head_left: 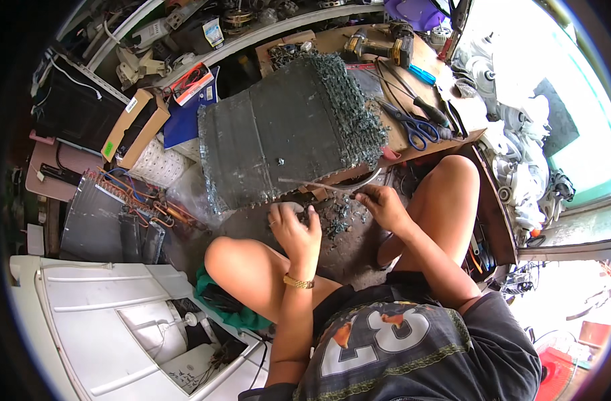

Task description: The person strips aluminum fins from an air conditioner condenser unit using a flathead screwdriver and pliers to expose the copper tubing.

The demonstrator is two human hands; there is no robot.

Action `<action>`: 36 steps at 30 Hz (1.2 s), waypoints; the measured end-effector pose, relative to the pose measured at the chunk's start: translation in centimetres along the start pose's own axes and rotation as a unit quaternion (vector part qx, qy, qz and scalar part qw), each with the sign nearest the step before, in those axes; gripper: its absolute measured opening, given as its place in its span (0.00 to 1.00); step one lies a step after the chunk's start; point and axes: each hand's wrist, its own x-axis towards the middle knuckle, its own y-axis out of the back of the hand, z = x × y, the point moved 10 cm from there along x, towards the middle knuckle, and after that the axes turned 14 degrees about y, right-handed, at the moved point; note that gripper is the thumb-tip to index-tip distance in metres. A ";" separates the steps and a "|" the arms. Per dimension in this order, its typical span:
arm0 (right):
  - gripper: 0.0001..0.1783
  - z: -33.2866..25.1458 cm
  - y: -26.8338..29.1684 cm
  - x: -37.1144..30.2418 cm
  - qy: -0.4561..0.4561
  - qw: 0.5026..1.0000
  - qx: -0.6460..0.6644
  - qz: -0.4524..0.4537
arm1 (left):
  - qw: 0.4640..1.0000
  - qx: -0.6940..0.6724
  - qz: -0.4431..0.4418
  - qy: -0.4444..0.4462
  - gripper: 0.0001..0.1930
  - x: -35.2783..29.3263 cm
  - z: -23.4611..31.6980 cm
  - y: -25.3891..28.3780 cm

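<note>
The right hand (385, 208) pinches one end of a thin strip (319, 186), which runs leftward and slightly away from it, its free tip over the near edge of the grey slab (272, 127); whether they touch I cannot tell. The left hand (295, 227), fingers loosely curled, is nearer that tip, just short of the slab; whether it holds anything is unclear. The slab lies beyond both hands, its long axis roughly left to right.
</note>
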 end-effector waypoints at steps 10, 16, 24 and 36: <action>0.11 -5.2 -1.2 -0.5 0.099 0.990 -0.021 -0.094 | 0.949 0.073 -0.244 -0.186 0.09 2.6 3.2 -1.0; 0.10 -1.7 0.1 -2.3 0.032 0.999 0.001 -0.014 | 0.963 -0.001 -0.251 -0.099 0.10 1.7 1.0 -2.5; 0.12 -0.1 -5.3 -3.9 -0.085 0.969 0.230 0.021 | 0.741 -0.498 -0.287 0.348 0.15 -0.9 -3.2 -9.1; 0.28 -1.6 -5.3 -5.2 -0.008 0.998 0.023 0.053 | 0.613 -0.645 -0.187 0.416 0.06 -1.5 -6.4 -11.9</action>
